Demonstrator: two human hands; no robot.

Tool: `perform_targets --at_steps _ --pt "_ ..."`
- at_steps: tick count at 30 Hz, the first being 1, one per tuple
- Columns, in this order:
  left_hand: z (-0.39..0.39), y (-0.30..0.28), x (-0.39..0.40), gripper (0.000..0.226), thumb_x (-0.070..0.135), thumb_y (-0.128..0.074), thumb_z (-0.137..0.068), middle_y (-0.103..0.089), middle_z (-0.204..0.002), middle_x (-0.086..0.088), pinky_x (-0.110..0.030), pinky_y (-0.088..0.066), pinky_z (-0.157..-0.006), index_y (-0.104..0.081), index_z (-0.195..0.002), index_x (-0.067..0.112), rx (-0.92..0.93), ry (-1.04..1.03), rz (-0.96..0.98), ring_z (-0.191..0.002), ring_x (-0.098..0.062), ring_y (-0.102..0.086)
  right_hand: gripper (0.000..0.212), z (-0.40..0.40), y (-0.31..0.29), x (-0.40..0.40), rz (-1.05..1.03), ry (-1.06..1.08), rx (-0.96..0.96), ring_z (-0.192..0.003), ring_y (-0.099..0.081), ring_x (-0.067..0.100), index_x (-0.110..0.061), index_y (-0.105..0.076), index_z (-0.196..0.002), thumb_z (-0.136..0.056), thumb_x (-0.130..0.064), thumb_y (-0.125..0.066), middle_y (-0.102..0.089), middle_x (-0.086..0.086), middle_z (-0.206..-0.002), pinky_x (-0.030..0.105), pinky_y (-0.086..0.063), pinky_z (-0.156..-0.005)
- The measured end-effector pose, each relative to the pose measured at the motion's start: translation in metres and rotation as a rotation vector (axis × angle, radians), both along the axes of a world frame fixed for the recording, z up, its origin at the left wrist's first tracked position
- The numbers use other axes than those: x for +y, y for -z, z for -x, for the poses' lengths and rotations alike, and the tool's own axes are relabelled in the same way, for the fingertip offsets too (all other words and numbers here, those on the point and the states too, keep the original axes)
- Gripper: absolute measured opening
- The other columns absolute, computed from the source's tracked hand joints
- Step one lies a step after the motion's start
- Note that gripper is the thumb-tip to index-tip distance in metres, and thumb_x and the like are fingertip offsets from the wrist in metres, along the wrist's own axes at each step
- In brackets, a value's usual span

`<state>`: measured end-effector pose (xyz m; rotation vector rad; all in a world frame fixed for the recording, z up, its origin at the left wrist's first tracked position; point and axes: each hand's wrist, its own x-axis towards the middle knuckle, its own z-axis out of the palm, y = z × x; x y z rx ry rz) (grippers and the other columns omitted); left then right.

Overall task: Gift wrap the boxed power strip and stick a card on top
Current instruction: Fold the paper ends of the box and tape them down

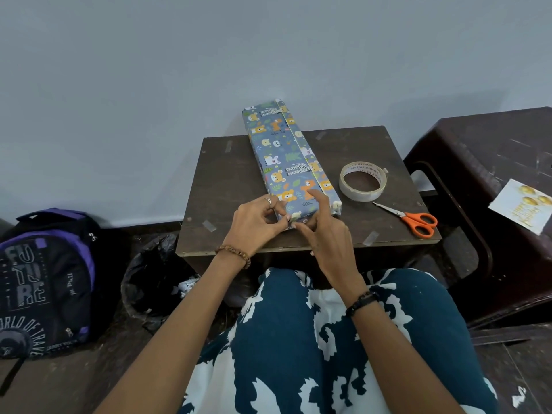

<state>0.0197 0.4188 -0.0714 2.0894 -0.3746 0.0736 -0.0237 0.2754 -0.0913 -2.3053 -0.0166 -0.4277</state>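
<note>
The long box, wrapped in blue paper with animal prints, lies on a small dark table and sticks out past its far edge. Both hands work at its near end. My left hand pinches a small piece of tape at the near end flap. My right hand has its forefinger pressed on the box's top and its thumb at the same tape piece. Another bit of tape hangs at the near right corner. The card, white with gold balloons, lies on a dark stool at the right.
A roll of tape and orange-handled scissors lie on the table right of the box. Several short tape strips stick to the tabletop. A black bin and a black and purple backpack stand on the floor at the left.
</note>
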Motion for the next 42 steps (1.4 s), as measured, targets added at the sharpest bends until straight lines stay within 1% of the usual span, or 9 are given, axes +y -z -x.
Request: perform_targets --at_steps 8,16,21,23,28,31,36,39,42 --pt "-0.001 0.001 0.000 0.028 0.002 -0.071 -0.076 -0.065 -0.085 0.008 -0.034 -0.056 -0.086 -0.056 -0.063 0.022 -0.007 -0.011 -0.033 -0.103 -0.005 -0.063 0.068 -0.001 -0.001 -0.002 -0.068 -0.014 0.059 -0.066 -0.060 0.020 -0.027 -0.028 -0.141 -0.085 -0.021 -0.066 -0.062 -0.002 -0.064 0.036 -0.049 -0.066" --pt "0.003 0.001 0.001 0.011 0.004 -0.064 -0.081 -0.063 -0.086 0.017 -0.031 -0.054 -0.090 -0.059 -0.072 0.008 0.012 -0.013 -0.057 -0.105 0.001 -0.061 0.077 0.001 -0.003 -0.008 -0.138 -0.078 0.128 -0.060 -0.052 0.015 -0.038 -0.020 -0.139 -0.083 -0.005 -0.061 -0.046 -0.010 -0.056 0.043 -0.053 -0.068" --pt "0.013 -0.006 -0.001 0.035 0.054 -0.060 -0.071 -0.063 -0.096 0.021 -0.032 -0.054 -0.074 -0.057 -0.083 0.022 -0.056 -0.056 -0.314 -0.082 -0.007 -0.066 0.051 0.006 -0.011 -0.019 -0.189 0.031 -0.024 -0.056 -0.053 0.015 -0.023 -0.040 -0.132 -0.086 -0.010 -0.060 -0.054 0.000 -0.057 0.027 -0.047 -0.062" --pt "0.013 -0.009 -0.008 0.034 0.051 -0.067 -0.073 -0.063 -0.097 0.018 -0.032 -0.052 -0.070 -0.057 -0.085 0.021 -0.111 -0.107 -0.426 -0.080 -0.011 -0.064 0.038 0.005 -0.015 -0.022 -0.180 0.144 -0.107 -0.057 -0.053 0.014 -0.017 -0.048 -0.124 -0.088 -0.011 -0.058 -0.055 -0.001 -0.059 0.026 -0.043 -0.061" --pt "0.008 -0.006 -0.013 0.027 0.038 -0.067 -0.080 -0.063 -0.093 0.011 -0.037 -0.052 -0.072 -0.048 -0.071 0.020 -0.095 -0.129 -0.371 -0.086 -0.013 -0.064 0.024 -0.002 -0.019 -0.032 -0.301 0.324 -0.122 -0.072 -0.059 0.015 -0.016 -0.052 -0.115 -0.091 -0.014 -0.055 -0.059 -0.007 -0.073 0.035 -0.050 -0.072" --pt "0.008 -0.008 -0.014 0.028 0.034 -0.065 -0.082 -0.062 -0.090 0.012 -0.037 -0.052 -0.073 -0.043 -0.068 0.023 -0.097 -0.105 -0.388 -0.094 -0.013 -0.065 0.018 -0.010 -0.014 -0.036 -0.401 0.349 -0.085 -0.080 -0.060 0.016 -0.019 -0.058 -0.109 -0.091 -0.017 -0.052 -0.062 -0.003 -0.087 0.046 -0.054 -0.072" --pt "0.013 -0.015 -0.017 0.028 0.033 -0.063 -0.085 -0.066 -0.093 0.011 -0.032 -0.052 -0.072 -0.043 -0.066 0.027 -0.083 -0.144 -0.394 -0.090 -0.013 -0.064 0.023 -0.016 -0.008 -0.037 -0.451 0.289 0.024 -0.094 -0.062 0.015 -0.017 -0.066 -0.111 -0.094 -0.023 -0.051 -0.064 -0.005 -0.103 0.048 -0.055 -0.077" --pt "0.011 -0.027 -0.019 0.013 0.037 -0.055 -0.088 -0.059 -0.087 0.014 -0.030 -0.048 -0.074 -0.052 -0.081 0.025 -0.085 -0.182 -0.484 -0.086 -0.016 -0.062 0.027 -0.016 -0.006 -0.037 -0.467 0.244 0.112 -0.088 -0.061 0.015 -0.018 -0.067 -0.112 -0.096 -0.030 -0.048 -0.066 -0.001 -0.099 0.048 -0.055 -0.079" --pt "-0.005 -0.038 -0.022 0.022 0.041 -0.052 -0.089 -0.056 -0.104 0.010 -0.030 -0.040 -0.072 -0.050 -0.102 0.023 -0.027 -0.269 -0.456 -0.090 -0.023 -0.062 0.033 -0.015 -0.009 -0.036 -0.548 0.244 0.161 -0.064 -0.054 0.005 -0.019 -0.071 -0.083 -0.095 -0.039 -0.049 -0.065 -0.007 -0.073 0.044 -0.051 -0.068"
